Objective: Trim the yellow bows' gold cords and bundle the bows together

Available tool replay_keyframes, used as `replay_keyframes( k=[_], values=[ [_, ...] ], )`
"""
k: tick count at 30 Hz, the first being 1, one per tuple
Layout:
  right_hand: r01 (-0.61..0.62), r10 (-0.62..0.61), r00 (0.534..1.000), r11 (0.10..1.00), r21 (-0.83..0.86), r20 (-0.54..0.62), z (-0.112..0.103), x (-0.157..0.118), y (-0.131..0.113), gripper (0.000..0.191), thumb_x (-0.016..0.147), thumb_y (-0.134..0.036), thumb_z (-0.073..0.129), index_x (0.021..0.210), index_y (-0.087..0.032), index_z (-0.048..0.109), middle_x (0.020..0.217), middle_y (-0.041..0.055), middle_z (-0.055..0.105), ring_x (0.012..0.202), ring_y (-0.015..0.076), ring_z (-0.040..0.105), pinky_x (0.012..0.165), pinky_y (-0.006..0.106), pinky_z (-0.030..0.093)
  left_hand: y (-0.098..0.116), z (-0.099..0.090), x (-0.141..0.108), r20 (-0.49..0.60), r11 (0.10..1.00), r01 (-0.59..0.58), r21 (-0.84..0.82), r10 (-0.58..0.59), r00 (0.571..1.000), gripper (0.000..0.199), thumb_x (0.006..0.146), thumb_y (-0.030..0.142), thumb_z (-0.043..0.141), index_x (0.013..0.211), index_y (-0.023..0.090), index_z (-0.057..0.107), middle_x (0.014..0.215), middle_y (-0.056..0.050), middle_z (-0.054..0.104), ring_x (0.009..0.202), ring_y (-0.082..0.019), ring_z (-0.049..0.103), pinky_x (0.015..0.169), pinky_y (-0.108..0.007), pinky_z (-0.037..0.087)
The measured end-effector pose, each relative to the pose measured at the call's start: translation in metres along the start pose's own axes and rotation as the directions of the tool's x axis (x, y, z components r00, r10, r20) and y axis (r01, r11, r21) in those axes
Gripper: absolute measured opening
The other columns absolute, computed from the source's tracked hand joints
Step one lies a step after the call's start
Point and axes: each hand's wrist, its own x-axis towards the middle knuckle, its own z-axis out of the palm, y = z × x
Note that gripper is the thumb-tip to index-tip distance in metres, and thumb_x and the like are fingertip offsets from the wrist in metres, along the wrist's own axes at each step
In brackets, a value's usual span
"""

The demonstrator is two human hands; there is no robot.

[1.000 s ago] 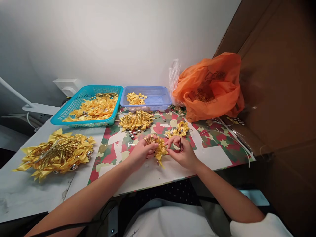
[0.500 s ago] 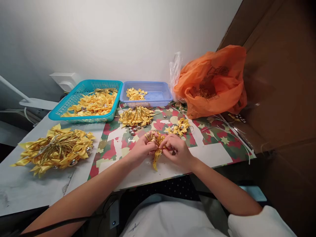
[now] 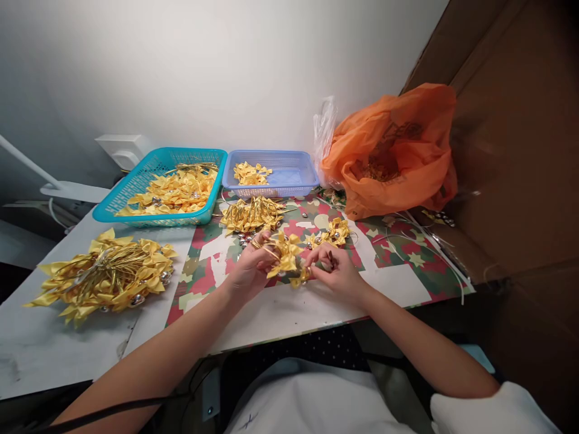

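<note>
My left hand [image 3: 254, 263] is closed on the gold stems of a small bunch of yellow ribbon flowers [image 3: 286, 252], whose blooms point to the right. Close beside it, my right hand [image 3: 337, 271] pinches the edge of a single yellow flower [image 3: 302, 277] just below the bunch. Something dark and shiny shows among the curled fingers of my right hand. Behind my hands lie a row of gold-stemmed yellow flowers [image 3: 251, 214] and a smaller group of yellow flowers with silver bells [image 3: 332, 233].
A teal basket [image 3: 105, 208] of yellow flowers stands back left, beside a blue-purple basket [image 3: 294, 175] with some blooms. A large flower bundle [image 3: 106, 274] lies at left. An orange plastic bag [image 3: 402, 154] stands back right, near a cardboard wall [image 3: 520, 150] and loose white strips.
My hands have moved apart, my left hand slightly left and my right hand slightly right. The bunch has turned so its blooms show between them. The view has shifted slightly.
</note>
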Motion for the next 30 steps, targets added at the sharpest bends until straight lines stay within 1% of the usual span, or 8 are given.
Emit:
replay_keyframes(
  k=[2, 5, 9, 12, 16, 22, 25, 30],
  values=[
    [0.035, -0.037, 0.999, 0.998, -0.050, -0.030, -0.014, -0.001, -0.003, 0.037, 0.077, -0.012, 0.059, 0.064, -0.024, 0.026, 0.080, 0.0015, 0.067, 0.077, 0.0155, 0.061, 0.072, 0.032, 0.045, 0.005, -0.004, 0.002, -0.028, 1.000, -0.028, -0.001, 0.028, 0.999, 0.039, 0.058, 0.014, 0.068, 0.086, 0.023, 0.043, 0.050, 0.014, 0.028, 0.043, -0.004, 0.021, 0.045, -0.014, 0.025],
    [0.058, -0.087, 0.969, 0.990, -0.129, -0.232, -0.052, 0.000, -0.011, 0.038, 0.078, -0.017, 0.062, 0.065, -0.023, 0.027, 0.081, 0.0009, 0.066, 0.073, 0.0142, 0.059, 0.069, 0.030, 0.044, 0.013, -0.010, 0.003, -0.011, 0.995, -0.008, 0.102, 0.010, 1.000, 0.037, 0.063, 0.018, 0.074, 0.087, 0.022, 0.046, 0.050, 0.013, 0.032, 0.043, -0.004, 0.022, 0.042, -0.014, 0.021],
    [0.020, -0.138, 0.955, 0.914, -0.405, -0.263, -0.109, 0.006, -0.017, 0.037, 0.077, -0.019, 0.062, 0.066, -0.024, 0.027, 0.080, 0.0013, 0.063, 0.073, 0.0153, 0.057, 0.068, 0.029, 0.043, 0.031, -0.015, -0.002, 0.137, 0.870, 0.102, 0.482, -0.189, 0.972, 0.028, 0.074, 0.031, 0.070, 0.093, 0.021, 0.051, 0.053, 0.011, 0.039, 0.043, -0.005, 0.030, 0.043, -0.017, 0.029],
    [-0.083, -0.033, 0.989, 0.690, -0.719, -0.146, -0.135, 0.010, -0.014, 0.024, 0.080, -0.019, 0.050, 0.067, -0.024, 0.031, 0.078, 0.0019, 0.058, 0.071, 0.0159, 0.053, 0.069, 0.030, 0.041, 0.051, -0.015, -0.006, 0.218, 0.635, 0.062, 0.770, -0.354, 0.910, 0.025, 0.081, 0.038, 0.064, 0.095, 0.021, 0.053, 0.053, 0.008, 0.045, 0.044, -0.009, 0.040, 0.044, -0.020, 0.033],
    [-0.130, 0.081, 0.991, 0.533, -0.836, -0.103, -0.151, 0.011, -0.003, 0.011, 0.076, -0.015, 0.048, 0.072, -0.022, 0.040, 0.082, 0.0033, 0.053, 0.074, 0.0171, 0.050, 0.068, 0.028, 0.037, 0.079, -0.008, -0.012, 0.230, 0.262, -0.103, 0.959, -0.519, 0.823, 0.013, 0.080, 0.034, 0.060, 0.082, 0.022, 0.057, 0.071, 0.000, 0.058, 0.056, -0.015, 0.057, 0.048, -0.024, 0.041],
    [-0.284, 0.240, 0.950, 0.404, -0.870, -0.199, -0.166, 0.001, 0.009, 0.017, 0.077, -0.021, 0.052, 0.073, -0.023, 0.036, 0.076, 0.0017, 0.052, 0.060, 0.0150, 0.042, 0.056, 0.027, 0.025, 0.094, 0.005, -0.017, 0.199, -0.264, -0.304, 0.916, -0.360, 0.912, 0.011, 0.070, 0.020, 0.059, 0.080, 0.023, 0.060, 0.072, -0.004, 0.063, 0.061, -0.021, 0.058, 0.051, -0.028, 0.038],
    [-0.321, 0.306, 0.929, 0.394, -0.861, -0.206, -0.173, -0.003, 0.016, 0.017, 0.082, -0.026, 0.052, 0.073, -0.022, 0.038, 0.068, 0.0003, 0.054, 0.059, 0.0153, 0.045, 0.055, 0.026, 0.026, 0.097, 0.008, -0.014, 0.196, -0.324, -0.332, 0.886, -0.389, 0.900, 0.017, 0.070, 0.020, 0.058, 0.086, 0.023, 0.061, 0.076, -0.005, 0.066, 0.064, -0.022, 0.060, 0.053, -0.029, 0.039],
    [-0.336, 0.282, 0.931, 0.414, -0.846, -0.232, -0.177, -0.004, 0.029, 0.008, 0.081, -0.022, 0.054, 0.076, -0.021, 0.048, 0.073, 0.0029, 0.060, 0.064, 0.0160, 0.050, 0.058, 0.026, 0.028, 0.110, 0.013, -0.007, 0.157, -0.234, -0.278, 0.932, -0.429, 0.890, 0.021, 0.063, 0.013, 0.063, 0.081, 0.024, 0.063, 0.073, -0.001, 0.069, 0.059, -0.018, 0.059, 0.050, -0.025, 0.038]
  ],
)
